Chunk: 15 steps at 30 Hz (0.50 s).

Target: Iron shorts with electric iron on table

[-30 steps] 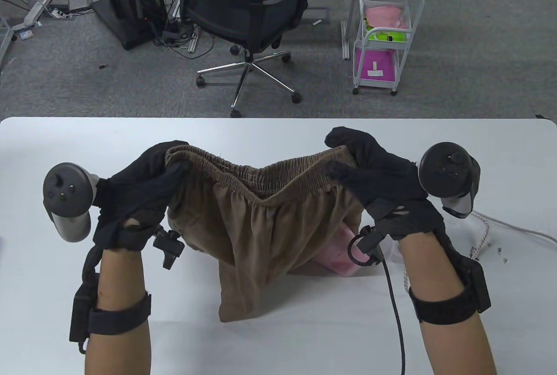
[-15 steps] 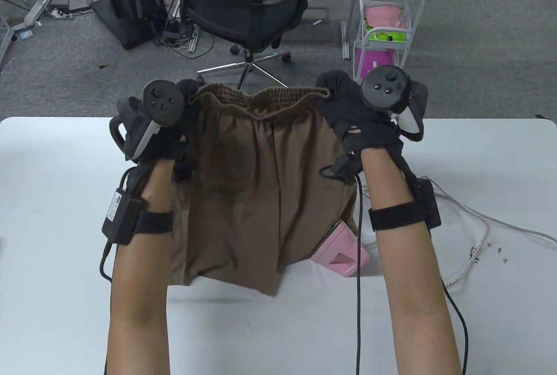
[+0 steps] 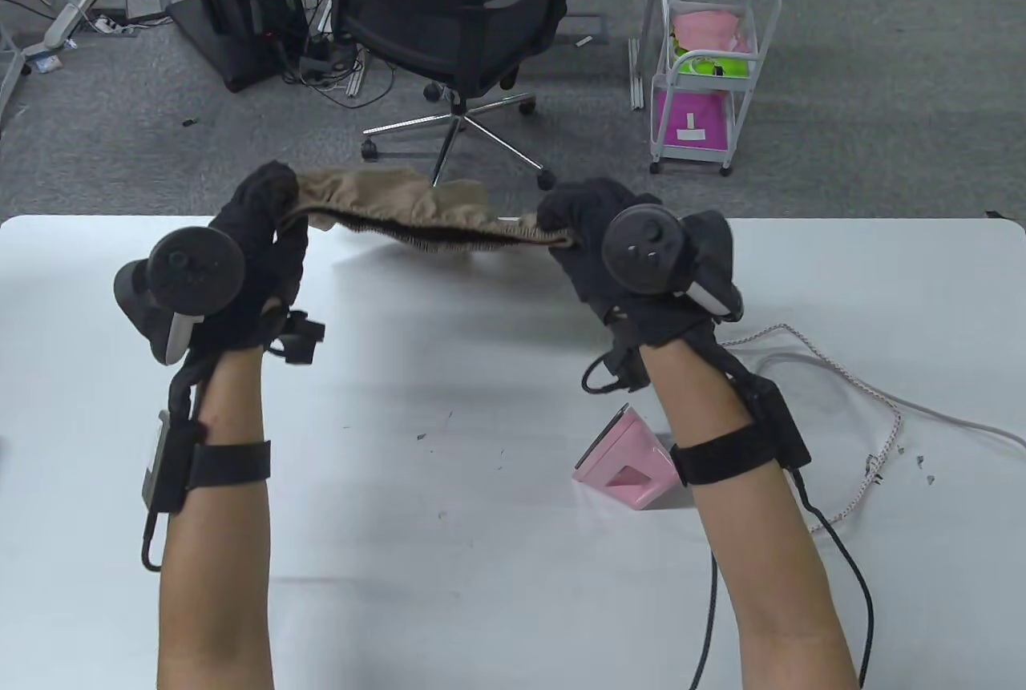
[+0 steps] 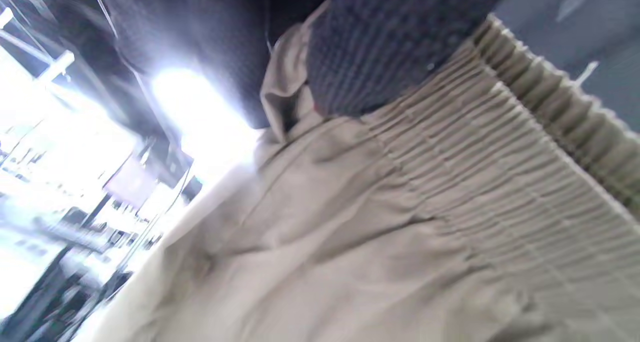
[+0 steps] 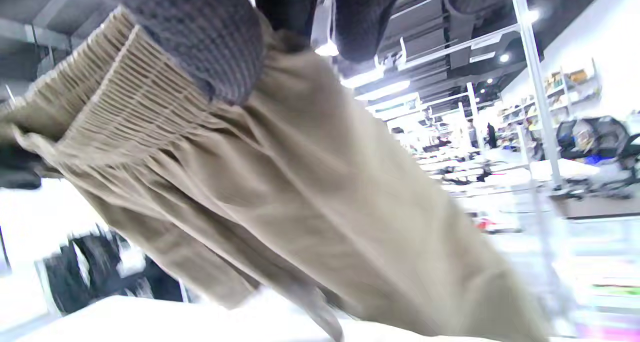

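The brown shorts [image 3: 417,213] hang raised above the far edge of the white table [image 3: 481,562], stretched between 2 hands. The left hand [image 3: 256,257] and right hand [image 3: 609,249] each clench an end of the elastic waistband. The pink iron [image 3: 625,466] rests on the table beside the right forearm.

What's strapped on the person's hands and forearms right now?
Both hands wear black knit sensor gloves. The left hand and right hand each carry a round black tracker with a light grey handle. Black wrist straps hold small boxes, with black cables trailing along the bare, sleeveless forearms.
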Each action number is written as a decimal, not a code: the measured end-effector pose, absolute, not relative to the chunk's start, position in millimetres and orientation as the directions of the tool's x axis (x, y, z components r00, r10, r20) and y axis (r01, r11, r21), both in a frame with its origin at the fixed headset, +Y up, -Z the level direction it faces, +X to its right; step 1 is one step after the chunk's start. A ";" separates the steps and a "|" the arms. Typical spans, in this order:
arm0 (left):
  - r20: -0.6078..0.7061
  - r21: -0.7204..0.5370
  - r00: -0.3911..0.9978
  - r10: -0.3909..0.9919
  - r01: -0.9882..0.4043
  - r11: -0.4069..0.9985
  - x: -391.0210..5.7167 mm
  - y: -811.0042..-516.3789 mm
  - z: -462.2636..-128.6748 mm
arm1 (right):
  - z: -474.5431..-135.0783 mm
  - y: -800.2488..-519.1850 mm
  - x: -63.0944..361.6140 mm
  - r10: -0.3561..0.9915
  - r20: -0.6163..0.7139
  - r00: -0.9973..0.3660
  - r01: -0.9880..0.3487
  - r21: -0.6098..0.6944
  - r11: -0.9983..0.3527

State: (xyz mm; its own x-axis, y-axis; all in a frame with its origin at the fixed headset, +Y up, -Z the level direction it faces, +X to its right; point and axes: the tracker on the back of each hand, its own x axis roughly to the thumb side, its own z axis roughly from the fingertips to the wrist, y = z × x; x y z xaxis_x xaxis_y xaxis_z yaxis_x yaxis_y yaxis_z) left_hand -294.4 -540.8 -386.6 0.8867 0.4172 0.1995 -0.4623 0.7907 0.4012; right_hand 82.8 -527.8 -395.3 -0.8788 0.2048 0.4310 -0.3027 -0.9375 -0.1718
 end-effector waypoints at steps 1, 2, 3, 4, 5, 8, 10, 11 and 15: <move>0.162 0.350 0.920 0.357 -0.392 0.851 -295.1 -558.0 -381.9 | -389.9 -542.7 73.7 0.112 0.437 -0.892 -0.191 -0.141 -0.971; 0.129 0.308 0.942 0.309 -0.334 0.891 -294.8 -573.2 -377.3 | -384.9 -552.4 67.0 0.052 0.446 -0.893 -0.116 -0.116 -0.986; 0.118 0.253 0.960 0.255 -0.278 0.927 -293.6 -588.7 -373.7 | -379.0 -562.9 59.9 -0.009 0.452 -0.892 -0.040 -0.099 -0.994; 0.117 0.211 0.970 0.215 -0.236 0.949 -292.6 -600.4 -370.7 | -374.2 -571.4 54.2 -0.061 0.459 -0.886 0.022 -0.090 -0.996; 0.109 0.144 0.982 0.156 -0.170 0.975 -290.8 -617.9 -365.9 | -364.4 -587.3 43.5 -0.160 0.479 -0.863 0.132 -0.092 -0.987; 0.127 -0.007 0.991 0.039 -0.038 0.999 -286.5 -651.1 -353.7 | -347.5 -613.4 28.7 -0.263 0.533 -0.804 0.264 -0.076 -0.962; 0.166 -0.107 0.986 -0.029 0.047 0.993 -282.4 -671.0 -342.5 | -333.6 -632.4 21.3 -0.299 0.559 -0.773 0.322 -0.059 -0.945; 0.192 -0.147 0.979 -0.066 0.095 0.985 -280.5 -678.8 -336.7 | -326.8 -640.8 18.1 -0.327 0.585 -0.742 0.365 -0.057 -0.929; 0.268 -0.201 0.947 -0.178 0.236 0.951 -269.5 -701.2 -313.7 | -294.3 -675.3 9.4 -0.395 0.679 -0.619 0.504 -0.042 -0.863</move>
State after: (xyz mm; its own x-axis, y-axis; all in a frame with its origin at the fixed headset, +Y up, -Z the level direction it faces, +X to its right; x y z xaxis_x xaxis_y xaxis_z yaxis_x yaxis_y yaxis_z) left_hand -269.5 -701.2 -313.7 0.9467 -0.1781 0.2684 0.2358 0.9508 -0.2008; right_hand 9.4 -675.3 -294.3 -0.6189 -0.3947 0.6791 0.5040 -0.8627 -0.0420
